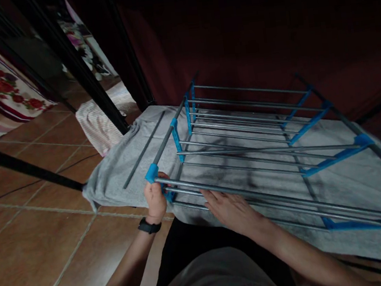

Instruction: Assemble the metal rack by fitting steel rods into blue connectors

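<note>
- Through the head camera I see the left hand (156,196) closed around the near left corner of a metal-tube rack (246,150), right by its blue corner connector (151,172).
- I see the right hand (234,209) laid along the near side of the rack, fingers stretched out and close together, fingertips at the tubes just under the front top tube (286,199). Its thumb is hidden from me, so I cannot tell whether it grips.
- The two hands are apart, the left one at the corner and the right one further along the same side.
- The rack sits in front of the person, on a grey cloth (109,184), its tubes joined by blue plastic side pieces.
- I make out one tube slanting across the others in the middle of the rack.
- A loose metal tube (144,149) lies on the cloth, left of the rack and apart from it.
- The left wrist wears a black watch (149,225).
- Further left I have brown floor tiles (68,248), a striped cloth (101,125) and a floral cloth (0,75).
</note>
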Motion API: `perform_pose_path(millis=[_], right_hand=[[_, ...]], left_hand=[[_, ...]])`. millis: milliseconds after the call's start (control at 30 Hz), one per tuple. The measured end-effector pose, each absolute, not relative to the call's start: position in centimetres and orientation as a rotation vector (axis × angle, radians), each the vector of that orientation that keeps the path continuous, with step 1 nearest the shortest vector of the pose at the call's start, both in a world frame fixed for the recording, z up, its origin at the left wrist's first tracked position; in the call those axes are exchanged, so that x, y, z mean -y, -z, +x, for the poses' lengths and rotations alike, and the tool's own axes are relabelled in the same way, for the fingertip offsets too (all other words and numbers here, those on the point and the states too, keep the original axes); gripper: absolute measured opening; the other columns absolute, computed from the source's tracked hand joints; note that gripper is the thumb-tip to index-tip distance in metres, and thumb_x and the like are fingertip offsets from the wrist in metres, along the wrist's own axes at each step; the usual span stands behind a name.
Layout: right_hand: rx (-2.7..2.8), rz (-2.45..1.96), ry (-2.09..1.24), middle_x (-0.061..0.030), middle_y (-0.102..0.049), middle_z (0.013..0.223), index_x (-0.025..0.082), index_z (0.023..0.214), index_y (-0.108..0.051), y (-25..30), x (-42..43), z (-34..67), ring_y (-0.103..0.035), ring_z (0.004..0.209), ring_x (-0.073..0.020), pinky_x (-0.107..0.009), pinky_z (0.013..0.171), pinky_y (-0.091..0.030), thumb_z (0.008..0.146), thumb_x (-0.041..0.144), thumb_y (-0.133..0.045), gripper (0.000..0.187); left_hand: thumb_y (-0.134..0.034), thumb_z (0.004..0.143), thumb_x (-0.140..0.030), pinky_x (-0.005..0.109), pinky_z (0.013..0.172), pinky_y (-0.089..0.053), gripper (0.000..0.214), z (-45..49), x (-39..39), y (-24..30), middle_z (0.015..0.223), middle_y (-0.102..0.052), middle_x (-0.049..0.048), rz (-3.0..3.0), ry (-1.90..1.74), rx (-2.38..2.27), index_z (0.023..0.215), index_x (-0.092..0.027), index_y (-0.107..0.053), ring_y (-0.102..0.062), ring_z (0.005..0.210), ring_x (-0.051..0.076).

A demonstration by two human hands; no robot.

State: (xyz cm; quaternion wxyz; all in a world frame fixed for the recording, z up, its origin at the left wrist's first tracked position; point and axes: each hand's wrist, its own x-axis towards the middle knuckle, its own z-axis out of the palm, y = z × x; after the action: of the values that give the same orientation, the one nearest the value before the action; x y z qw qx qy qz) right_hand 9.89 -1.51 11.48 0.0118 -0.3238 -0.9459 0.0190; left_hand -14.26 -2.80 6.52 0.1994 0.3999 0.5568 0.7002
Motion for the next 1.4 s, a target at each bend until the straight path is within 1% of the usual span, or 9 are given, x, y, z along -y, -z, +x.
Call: perform_pose_path(millis=[133,300,400,567,633,800,1033,1200,1400], right_hand=[[3.004,-0.961,-0.082,-0.0074,-0.070,0.118,0.022,0.140,-0.048,-11.1,0.7,8.0,-0.072,0.092,-0.0198,-0.030,0.073,-0.056,0.100,0.012,-0.036,0.043],[2.947,-0.867,0.054,-0.0096,-0.063,0.132,0.021,0.143,-0.045,-9.9,0.6,9.0,-0.067,0.106,-0.0207,-0.032,0.081,-0.054,0.099,0.013,-0.038,0.046],[2.937,-0.849,0.073,-0.0104,-0.061,0.133,0.019,0.146,-0.042,-9.7,0.5,9.3,-0.066,0.105,-0.0200,-0.032,0.080,-0.053,0.100,0.015,-0.038,0.046],[2.967,-0.906,0.062,-0.0119,-0.062,0.128,0.019,0.146,-0.040,-11.0,0.2,8.8,-0.066,0.098,-0.0198,-0.032,0.075,-0.051,0.098,0.016,-0.043,0.048],[2.984,-0.946,0.029,-0.0124,-0.063,0.127,0.019,0.146,-0.041,-11.5,0.0,8.6,-0.066,0.099,-0.0200,-0.032,0.076,-0.050,0.099,0.016,-0.042,0.047],[2.967,-1.077,-0.169,-0.0113,-0.063,0.128,0.023,0.144,-0.046,-12.0,-0.6,8.5,-0.066,0.102,-0.0208,-0.033,0.081,-0.050,0.105,0.025,-0.032,0.041],[3.036,-1.020,-0.296,-0.0087,-0.064,0.124,0.026,0.142,-0.046,-10.7,-1.0,8.2,-0.066,0.102,-0.0198,-0.032,0.086,-0.048,0.099,0.016,-0.041,0.045],[3.024,-0.993,-0.230,-0.0086,-0.064,0.123,0.026,0.145,-0.045,-9.4,-1.1,7.9,-0.065,0.103,-0.0205,-0.033,0.085,-0.050,0.098,0.014,-0.043,0.049],[3.022,-1.080,-0.310,-0.0105,-0.067,0.123,0.021,0.136,-0.056,-5.9,-2.0,7.6,-0.067,0.103,-0.0216,-0.037,0.089,-0.053,0.094,0.006,-0.036,0.048]], left_hand=[[-0.050,0.082,-0.076,0.026,0.042,-0.032,0.061,-14.9,2.2,-6.1,0.051,-0.053,-0.0003,1.152,-2.016,-1.551,0.065,-0.018,-0.059,-0.042,0.042,0.011],[-0.048,0.085,-0.071,0.029,0.051,-0.039,0.056,-15.2,1.7,-5.1,0.057,-0.053,0.0008,1.156,-2.095,-1.438,0.066,-0.019,-0.055,-0.051,0.054,0.015],[-0.049,0.084,-0.071,0.031,0.058,-0.043,0.055,-15.1,1.8,-5.0,0.062,-0.054,0.0018,1.155,-2.089,-1.376,0.067,-0.019,-0.055,-0.055,0.060,0.017],[-0.047,0.085,-0.072,0.029,0.053,-0.037,0.055,-15.3,2.3,-5.4,0.060,-0.051,0.0004,1.143,-1.981,-1.306,0.071,-0.020,-0.057,-0.047,0.054,0.014],[-0.045,0.088,-0.071,0.029,0.054,-0.038,0.055,-15.4,2.6,-5.5,0.064,-0.054,0.0017,1.164,-1.928,-1.294,0.076,-0.019,-0.061,-0.048,0.055,0.014],[-0.038,0.092,-0.070,0.035,0.078,-0.049,0.062,-15.7,3.5,-5.7,0.093,-0.068,0.0099,1.241,-1.895,-1.425,0.098,-0.017,-0.069,-0.063,0.087,0.023],[-0.037,0.097,-0.062,0.037,0.082,-0.049,0.058,-16.2,4.6,-5.9,0.093,-0.071,0.0096,1.244,-1.820,-1.578,0.101,-0.015,-0.071,-0.065,0.084,0.022],[-0.040,0.096,-0.062,0.038,0.088,-0.050,0.056,-16.1,4.8,-6.0,0.097,-0.072,0.0113,1.231,-1.831,-1.568,0.098,-0.015,-0.072,-0.066,0.094,0.026],[-0.035,0.097,-0.062,0.041,0.096,-0.048,0.057,-16.7,5.0,-5.0,0.102,-0.071,0.0120,1.113,-1.884,-1.584,0.100,-0.016,-0.070,-0.065,0.099,0.026]])
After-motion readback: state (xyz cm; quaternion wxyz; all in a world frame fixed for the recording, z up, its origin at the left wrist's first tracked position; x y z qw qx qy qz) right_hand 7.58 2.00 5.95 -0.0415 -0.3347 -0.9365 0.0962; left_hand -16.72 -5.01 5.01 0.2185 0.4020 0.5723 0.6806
